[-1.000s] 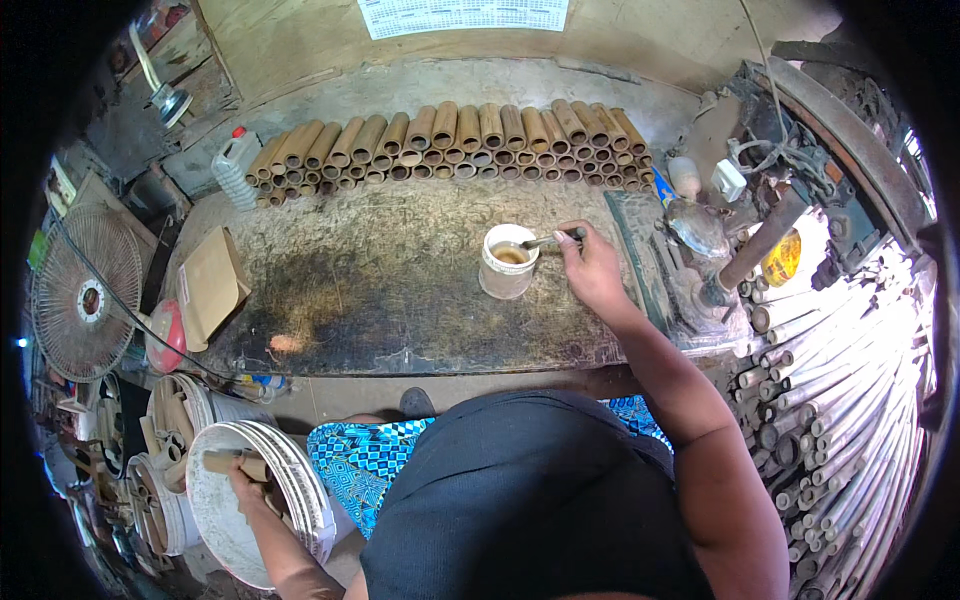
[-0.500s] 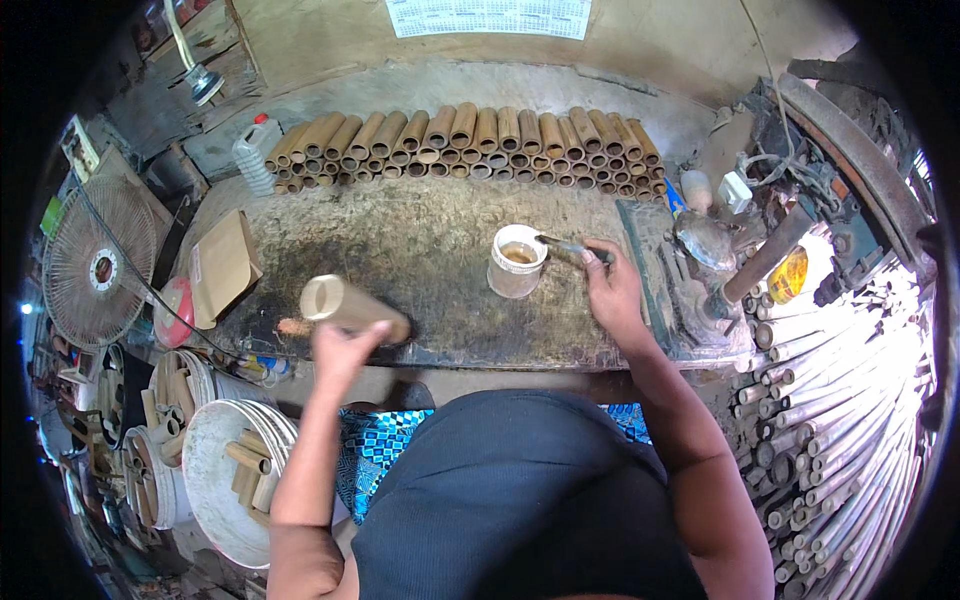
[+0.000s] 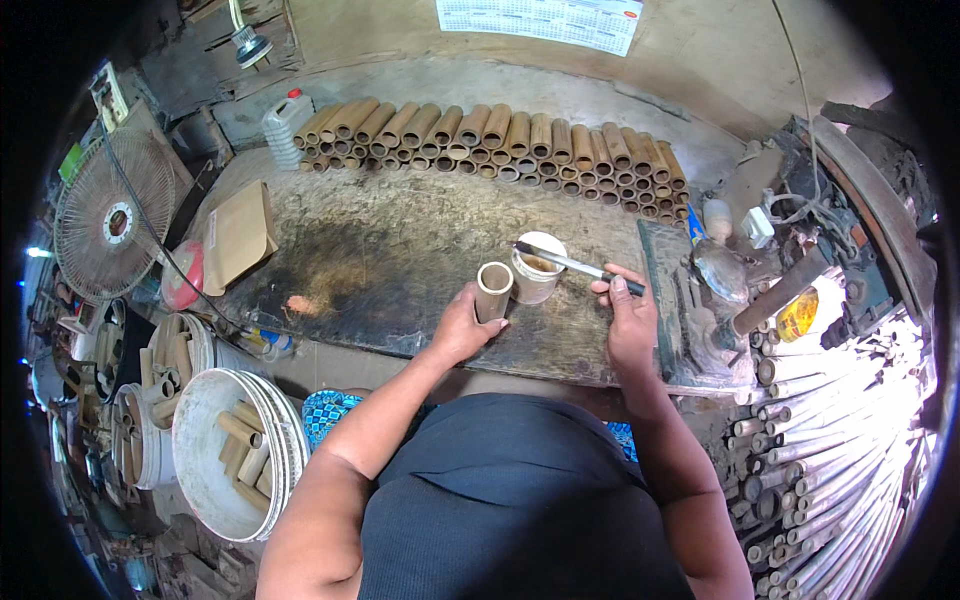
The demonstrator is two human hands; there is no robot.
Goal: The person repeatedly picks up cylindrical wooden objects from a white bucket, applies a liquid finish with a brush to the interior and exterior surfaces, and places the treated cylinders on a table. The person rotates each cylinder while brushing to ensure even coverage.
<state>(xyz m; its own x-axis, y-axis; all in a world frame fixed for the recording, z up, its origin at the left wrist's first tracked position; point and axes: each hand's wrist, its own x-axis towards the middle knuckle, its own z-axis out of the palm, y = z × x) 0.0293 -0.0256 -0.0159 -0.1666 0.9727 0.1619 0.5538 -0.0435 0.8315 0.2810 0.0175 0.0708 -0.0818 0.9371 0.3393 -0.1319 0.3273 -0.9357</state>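
A short bamboo tube [image 3: 492, 298] stands nearly upright in my left hand [image 3: 464, 328], its open end tipped up toward me. My left fingers wrap round its lower part, just left of a small white tub [image 3: 536, 284]. Brown liquid shows inside the tub. Between the fingers of my right hand [image 3: 630, 318] is a thin brush [image 3: 580, 266] with a dark handle end. Its dark tip lies over the tub's far left rim; whether it touches the rim I cannot tell.
Stacked bamboo tubes [image 3: 480, 125] line the back of the worktable [image 3: 350, 260]. A plastic jug [image 3: 288, 130] and brown envelope [image 3: 240, 238] are at left. Buckets [image 3: 215, 470] holding bamboo pieces and a fan [image 3: 115, 215] stand left. Long bamboo poles [image 3: 830, 470] lie at right.
My left hand has brought the bamboo tube rightward, close to the tub, and turned it upright. The brush has swung further across the tub's mouth. The whole view has shifted slightly.
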